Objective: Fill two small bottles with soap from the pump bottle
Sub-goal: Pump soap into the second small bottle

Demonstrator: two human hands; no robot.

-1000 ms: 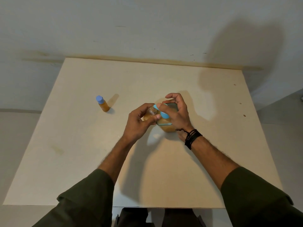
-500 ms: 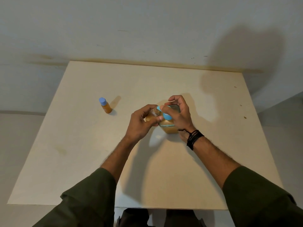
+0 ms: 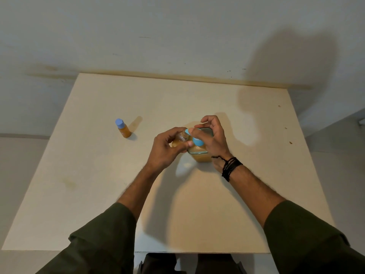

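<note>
The pump bottle (image 3: 199, 155), clear with amber soap and a light blue pump head, stands at the table's middle. My right hand (image 3: 212, 138) lies over its top, with a finger on the pump head. My left hand (image 3: 167, 150) grips a small clear bottle (image 3: 178, 140), partly filled with amber soap, tilted against the pump's spout; my fingers hide most of it. A second small bottle (image 3: 123, 128), full of amber soap and closed with a blue cap, stands upright at the table's left.
The pale wooden table (image 3: 98, 175) stands against a grey wall. Its front edge is close to my body. The floor shows at the far right, past the table's side edge.
Both hands stay at the pump bottle in nearly the same pose. The camera has shifted slightly, so the scene sits a little lower and to the right.
</note>
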